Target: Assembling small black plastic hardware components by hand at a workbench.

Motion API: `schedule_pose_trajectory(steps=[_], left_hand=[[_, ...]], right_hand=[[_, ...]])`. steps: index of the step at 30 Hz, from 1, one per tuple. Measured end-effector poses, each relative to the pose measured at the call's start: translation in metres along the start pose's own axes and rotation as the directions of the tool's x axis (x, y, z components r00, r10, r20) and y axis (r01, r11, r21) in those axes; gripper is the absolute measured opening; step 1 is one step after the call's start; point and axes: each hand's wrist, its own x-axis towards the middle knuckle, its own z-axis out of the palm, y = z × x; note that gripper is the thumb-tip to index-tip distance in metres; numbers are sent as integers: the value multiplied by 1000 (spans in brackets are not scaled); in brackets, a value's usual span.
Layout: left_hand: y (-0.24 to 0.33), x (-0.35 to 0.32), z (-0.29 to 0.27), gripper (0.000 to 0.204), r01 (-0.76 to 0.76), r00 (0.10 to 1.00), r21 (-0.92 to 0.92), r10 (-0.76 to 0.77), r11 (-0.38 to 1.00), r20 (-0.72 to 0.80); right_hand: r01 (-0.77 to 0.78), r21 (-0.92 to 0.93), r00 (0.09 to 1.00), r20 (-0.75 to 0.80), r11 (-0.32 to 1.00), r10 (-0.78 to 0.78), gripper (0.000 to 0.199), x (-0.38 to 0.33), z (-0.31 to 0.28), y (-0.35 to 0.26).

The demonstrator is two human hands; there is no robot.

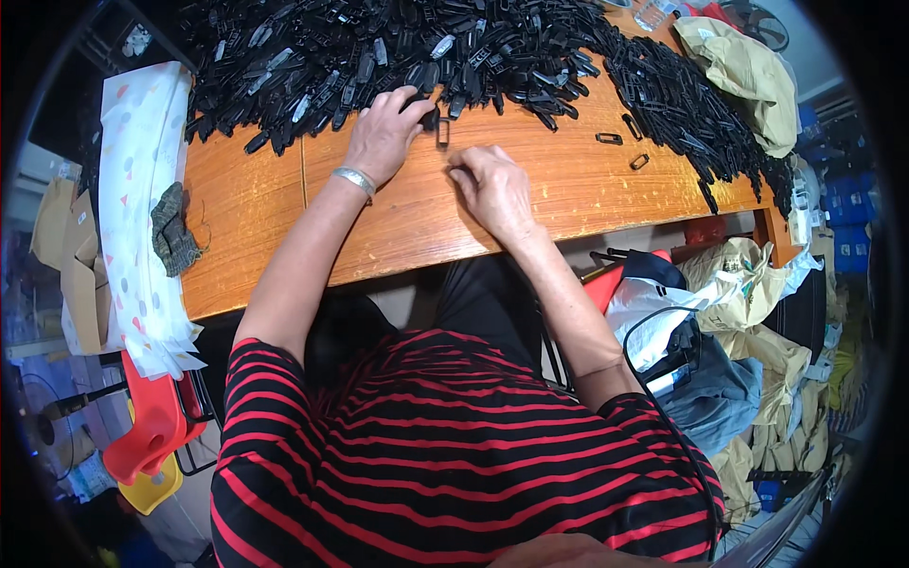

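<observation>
A large heap of small black plastic pieces [331, 57] covers the far side of the wooden table [246, 218]. At the heap's near edge, my left hand [381, 137] curls its thumb and fingers round a small dark plastic piece [431, 119], partly hidden by them. A black rectangular plastic frame [443, 133] lies just right of that hand. My right hand [497, 194] is closed in a pinch over the bare wood, slightly nearer me than the frame. Whatever its fingertips may hold does not show.
To the right spreads a second pile of thin black pieces [682, 109]. Two loose black frames, one here [609, 138], lie before it. A patterned white sheet [142, 189] and a dark knitted glove [172, 232] cover the left end. Bags [729, 284] crowd the right side.
</observation>
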Motion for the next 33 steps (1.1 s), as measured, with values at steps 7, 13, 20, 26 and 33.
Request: schedule_pose_trajectory(steps=[7,13,20,26,33], left_hand=[[2,-50,-34,30,-4,999,-102,9,995,44],[3,-79,-50,36,28,996,-329,-53,944,-66],[16,-77,-49,26,144,965,-169,-176,975,-194],[20,-62,-49,25,227,968,-1,-226,974,-110],[20,-53,-47,10,224,970,6,-222,975,-100]], right_hand=[[47,57,997,56,997,-51,12,-1,9,-7],[15,-51,999,36,999,-13,19,-6,-2,-1],[-46,-175,989,128,984,69,23,-9,-11,-11],[-74,-176,980,169,982,105,22,-8,-14,-14],[-99,-148,979,160,984,123,22,-7,-15,-13]])
